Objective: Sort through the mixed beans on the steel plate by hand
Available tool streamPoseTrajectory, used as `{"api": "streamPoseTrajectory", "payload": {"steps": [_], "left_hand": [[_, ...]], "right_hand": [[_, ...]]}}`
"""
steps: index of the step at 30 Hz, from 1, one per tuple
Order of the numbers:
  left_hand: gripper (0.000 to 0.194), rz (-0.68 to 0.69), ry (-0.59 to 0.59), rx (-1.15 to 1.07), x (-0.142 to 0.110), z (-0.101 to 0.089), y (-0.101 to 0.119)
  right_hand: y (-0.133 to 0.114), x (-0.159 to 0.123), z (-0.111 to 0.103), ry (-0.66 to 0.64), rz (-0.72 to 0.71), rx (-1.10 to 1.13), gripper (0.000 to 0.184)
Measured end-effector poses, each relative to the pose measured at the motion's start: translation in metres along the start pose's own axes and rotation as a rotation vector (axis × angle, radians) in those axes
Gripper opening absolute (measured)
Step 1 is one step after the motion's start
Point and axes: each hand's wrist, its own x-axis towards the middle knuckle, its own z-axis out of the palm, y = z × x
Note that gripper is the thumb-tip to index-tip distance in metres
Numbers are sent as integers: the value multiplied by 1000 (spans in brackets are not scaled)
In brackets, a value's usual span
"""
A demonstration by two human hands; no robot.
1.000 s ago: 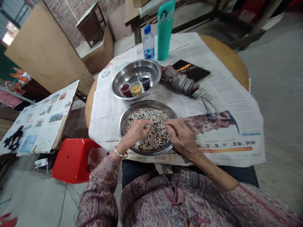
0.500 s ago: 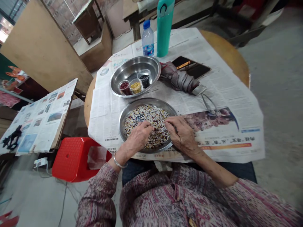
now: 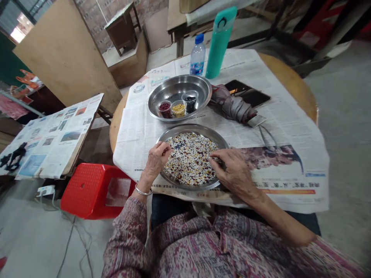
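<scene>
A shallow steel plate (image 3: 222,139) holds a spread mix of white grains with red, yellow and dark beans (image 3: 191,160). My left hand (image 3: 157,159) is at the plate's left rim, thumb and fingertips pinched; anything between them is too small to make out. Over the plate's right edge is my right hand (image 3: 233,170), its thumb and forefinger brought together, and their contents cannot be made out. Behind the plate, a steel basin (image 3: 162,88) holds clear cups of red beans (image 3: 165,110), yellow beans (image 3: 178,111) and black beans (image 3: 190,104).
Newspaper (image 3: 133,143) covers the round table. Beyond the basin stand a water bottle (image 3: 198,56) and a teal flask (image 3: 220,44). A folded umbrella (image 3: 234,105) and a dark tablet-like slab (image 3: 255,94) lie to the right. A red stool (image 3: 84,189) is at left.
My left hand has moved left, from above the grain mix to the plate's left rim. My right hand stays near the right edge. The whole view has shifted a little.
</scene>
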Motion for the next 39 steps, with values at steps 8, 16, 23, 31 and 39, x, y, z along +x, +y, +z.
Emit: {"api": "streamPoseTrajectory", "payload": {"steps": [8, 16, 23, 31, 39], "left_hand": [[5, -178, 235, 23, 1, 12, -15], [33, -353, 202, -445, -4, 23, -28], [33, -406, 239, -483, -5, 27, -27], [34, -434, 291, -602, -6, 31, -27], [34, -454, 328, -738, -6, 31, -28]], "right_hand": [[-21, 45, 15, -319, -74, -330, 30], [-51, 63, 67, -646, -107, -157, 22], [-48, 58, 44, -813, -317, 152, 21], [-39, 28, -5, -933, -281, 240, 25], [-34, 51, 34, -776, -280, -52, 32]]}}
